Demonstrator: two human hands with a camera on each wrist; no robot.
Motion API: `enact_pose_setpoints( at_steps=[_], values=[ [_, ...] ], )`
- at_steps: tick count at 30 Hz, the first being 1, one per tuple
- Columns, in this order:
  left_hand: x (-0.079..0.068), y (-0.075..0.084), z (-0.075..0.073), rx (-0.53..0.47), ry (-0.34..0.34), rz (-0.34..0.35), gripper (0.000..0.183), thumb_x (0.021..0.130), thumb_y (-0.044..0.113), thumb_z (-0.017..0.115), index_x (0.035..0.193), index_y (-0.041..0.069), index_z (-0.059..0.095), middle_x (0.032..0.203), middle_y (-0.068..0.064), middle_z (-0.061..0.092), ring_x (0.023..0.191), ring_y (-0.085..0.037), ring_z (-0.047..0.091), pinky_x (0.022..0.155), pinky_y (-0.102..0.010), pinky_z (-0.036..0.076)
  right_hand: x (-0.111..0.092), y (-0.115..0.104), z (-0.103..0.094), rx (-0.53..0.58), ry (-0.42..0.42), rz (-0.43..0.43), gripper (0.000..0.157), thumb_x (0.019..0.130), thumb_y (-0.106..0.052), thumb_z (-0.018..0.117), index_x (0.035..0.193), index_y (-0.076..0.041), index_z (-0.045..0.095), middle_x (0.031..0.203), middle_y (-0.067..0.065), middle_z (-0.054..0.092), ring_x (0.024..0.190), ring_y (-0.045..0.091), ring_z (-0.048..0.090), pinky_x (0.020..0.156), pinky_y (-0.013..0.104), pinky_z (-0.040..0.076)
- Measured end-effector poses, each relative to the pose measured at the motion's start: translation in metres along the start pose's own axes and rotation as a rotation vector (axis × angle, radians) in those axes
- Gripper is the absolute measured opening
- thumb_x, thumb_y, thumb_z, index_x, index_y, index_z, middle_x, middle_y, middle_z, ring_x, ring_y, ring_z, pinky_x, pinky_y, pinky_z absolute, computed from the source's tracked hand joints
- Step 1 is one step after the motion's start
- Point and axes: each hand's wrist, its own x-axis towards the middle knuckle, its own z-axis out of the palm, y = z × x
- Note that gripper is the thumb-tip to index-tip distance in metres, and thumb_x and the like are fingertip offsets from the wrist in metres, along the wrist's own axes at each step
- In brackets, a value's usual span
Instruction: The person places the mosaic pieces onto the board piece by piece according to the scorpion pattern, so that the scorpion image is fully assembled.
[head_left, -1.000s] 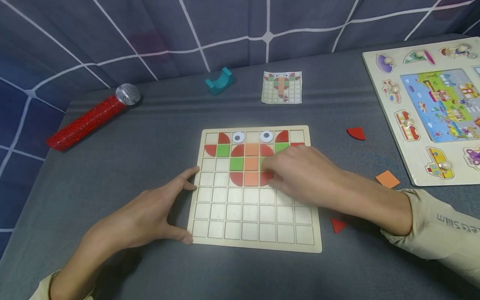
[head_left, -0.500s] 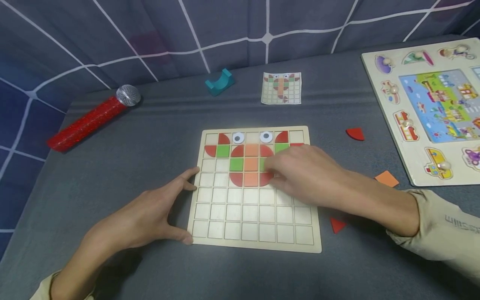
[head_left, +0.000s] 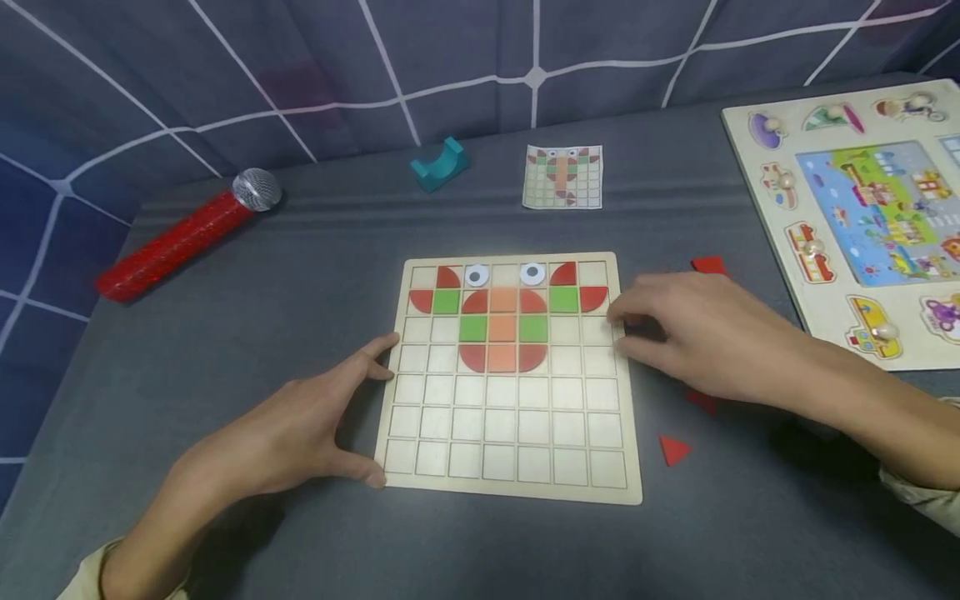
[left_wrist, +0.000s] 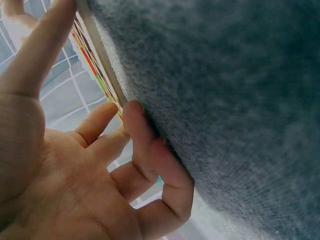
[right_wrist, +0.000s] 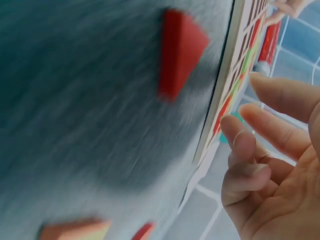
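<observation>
A wooden grid board (head_left: 495, 462) lies on the cloth, its upper rows set with red quarter-rounds, green squares, orange squares and two googly eyes (head_left: 477, 276). My left hand (head_left: 281, 437) braces the board's left edge, thumb at the lower corner and fingertips higher up. Beyond the right edge hovers my right hand (head_left: 693, 333), thumb and fingers apart with nothing between them. Around it lie a red triangle (head_left: 675, 451), another red piece (head_left: 702, 402) partly covered by the hand, and a red quarter-round (head_left: 708, 265). An orange piece (right_wrist: 75, 231) shows in the right wrist view.
Behind the board lies a small printed pattern card (head_left: 562, 177), with a teal curved block (head_left: 440, 164) to its left. A red glittery microphone (head_left: 187, 237) rests at far left. A knobbed picture puzzle (head_left: 817, 321) occupies the right side, and a checked curtain (head_left: 465, 58) hangs behind.
My right hand has drawn back rightward from the green square in the third row, uncovering the board's right side. It now covers the orange square's spot. The left hand stays put.
</observation>
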Motion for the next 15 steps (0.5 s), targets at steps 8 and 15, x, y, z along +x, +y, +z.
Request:
enact_pose_setpoints(
  at_steps=[8,15],
  values=[
    [-0.002,0.000,0.000,0.001,0.009,0.012,0.130,0.057,0.050,0.093,0.157,0.028,0.014,0.137,0.003,0.052,0.114,-0.024,0.051,0.095,-0.054,0.042,-0.014,0.044,-0.015,-0.143,0.032,0.105,0.033,0.080,-0.018,0.083,0.111,-0.012,0.073,0.101,0.002,0.065,0.075,0.015,0.057,0.065,0.042,0.046],
    [-0.003,0.000,-0.001,0.000,0.004,0.011,0.128,0.057,0.051,0.093,0.157,0.028,0.014,0.138,0.003,0.052,0.114,-0.023,0.051,0.095,-0.053,0.042,-0.013,0.088,-0.028,-0.166,0.025,0.185,0.033,0.079,-0.014,0.083,0.109,-0.007,0.072,0.104,0.012,0.065,0.077,0.022,0.055,0.061,0.040,0.042]
  ],
)
